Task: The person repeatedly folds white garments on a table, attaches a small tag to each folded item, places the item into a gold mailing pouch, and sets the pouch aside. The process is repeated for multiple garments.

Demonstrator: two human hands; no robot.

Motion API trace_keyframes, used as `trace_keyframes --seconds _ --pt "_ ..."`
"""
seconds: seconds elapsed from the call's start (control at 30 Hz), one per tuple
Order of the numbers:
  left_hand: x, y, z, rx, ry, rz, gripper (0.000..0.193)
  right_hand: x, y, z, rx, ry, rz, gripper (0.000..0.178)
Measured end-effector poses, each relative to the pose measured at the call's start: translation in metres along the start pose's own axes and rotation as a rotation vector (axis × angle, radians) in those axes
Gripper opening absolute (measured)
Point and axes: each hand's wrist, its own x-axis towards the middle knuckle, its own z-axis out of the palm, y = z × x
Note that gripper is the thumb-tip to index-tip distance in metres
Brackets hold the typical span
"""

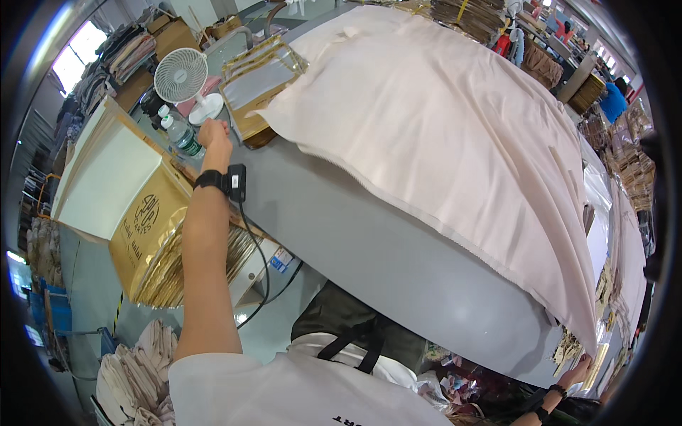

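A large pale pink cloth (426, 128) lies spread over the grey table (341, 220), its near edge running slantwise across the top. At the far right, my right hand (579, 371) is closed on the cloth's low-hanging corner. Stretched out to the left, my left hand (215, 133) is closed beside a clear water bottle (186, 138) and the base of a white fan (182, 78). A short gap separates it from the cloth's left corner. Its fingers face away, so I cannot make out anything in them.
Gold-edged packets (259, 85) lie beyond my left hand. Left of the table stands an open box (106, 170) with a stack of golden bags (160, 263). A black cable (266, 273) hangs from my left wrist. Folded cloths (138, 373) fill the lower left; a dark bag (337, 312) is below the table edge.
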Motion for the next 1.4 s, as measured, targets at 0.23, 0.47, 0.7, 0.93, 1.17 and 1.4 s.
trace_keyframes --seconds 0.23,0.47,0.7,0.93,1.17,1.4 --pt "-0.081 -0.016 -0.050 0.712 -0.533 0.261 0.042 -0.048 -0.096 0.073 0.153 -0.149 -0.316 0.041" --pt "-0.126 -0.051 -0.023 1.063 -0.196 0.553 0.039 -0.116 -0.195 0.156 0.056 -0.340 -0.519 0.030" --pt "-0.112 -0.058 -0.009 0.819 -0.106 0.661 0.028 -0.208 -0.246 0.191 0.120 -0.747 -0.558 0.030" --pt "-0.094 -0.055 0.000 1.301 0.034 0.814 0.019 -0.289 -0.308 0.248 0.035 -1.044 -0.904 0.042" --pt "-0.114 -0.035 0.037 0.787 -0.327 0.856 0.013 -0.325 -0.324 0.289 0.097 -1.145 -0.990 0.046" --pt "-0.226 -0.042 0.113 0.613 -1.298 0.660 0.030 -0.352 -0.330 0.303 0.081 -1.278 -0.880 0.042"
